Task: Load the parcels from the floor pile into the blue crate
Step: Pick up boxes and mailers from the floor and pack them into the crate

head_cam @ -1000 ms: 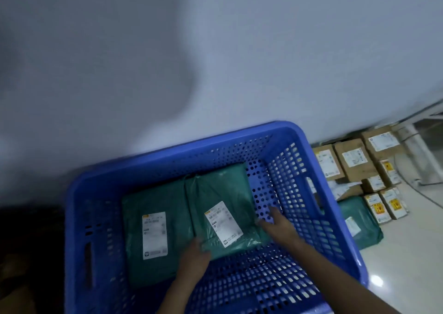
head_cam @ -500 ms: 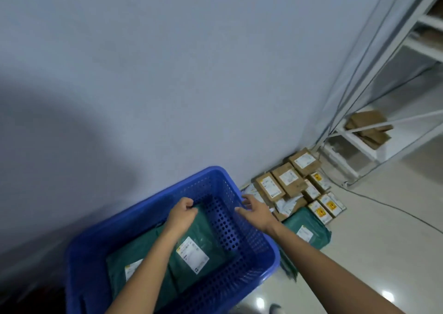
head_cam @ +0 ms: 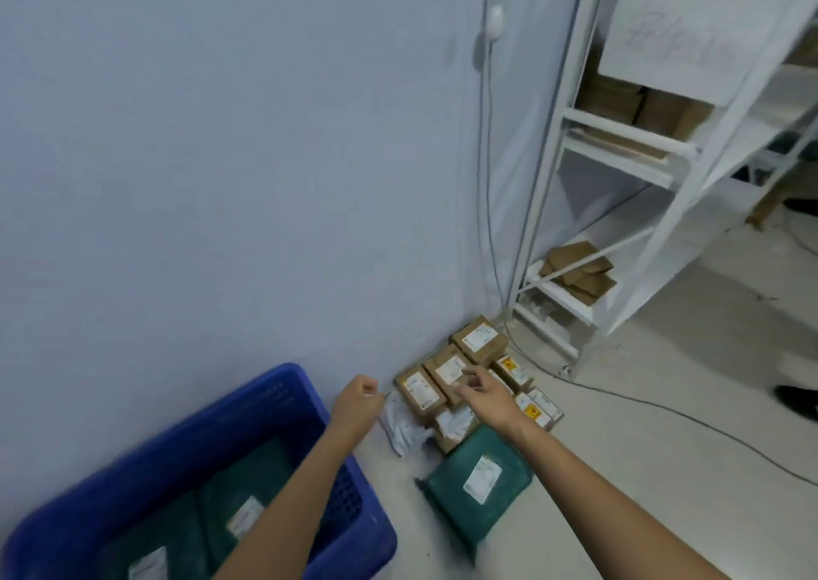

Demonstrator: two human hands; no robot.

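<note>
Both hands are reaching out to the pile of parcels on the floor, by the wall. The left hand [head_cam: 356, 407] has its grip curled up like a fist, and it holds nothing. It hangs just beside a crinkly white bag [head_cam: 405, 426] at the near edge of the pile. The right hand [head_cam: 484, 395] has its grip loose, with the fingers spread out, over the brown boxes [head_cam: 447, 371]. It is not holding any of them yet.

The blue crate [head_cam: 283, 407] sits on the floor to the left, against the wall. Two green parcels [head_cam: 212, 500] lie flat inside it. One more green bag [head_cam: 480, 482] lies on the floor at the near side of the pile. Small boxes with yellow stickers [head_cam: 533, 407] sit at the right edge of the pile.

What could go wrong? The boxes are packed tight and lean on each other. Pulling one out from the middle could make the others slide or tip. The white bag looks soft and floppy, so it could slip out of a weak grip. A thin cable [head_cam: 619, 395] runs along the floor just past the pile, and a parcel dragged that way could catch on it. The picture is a bit blurry, so a quick grab could miss.
</note>
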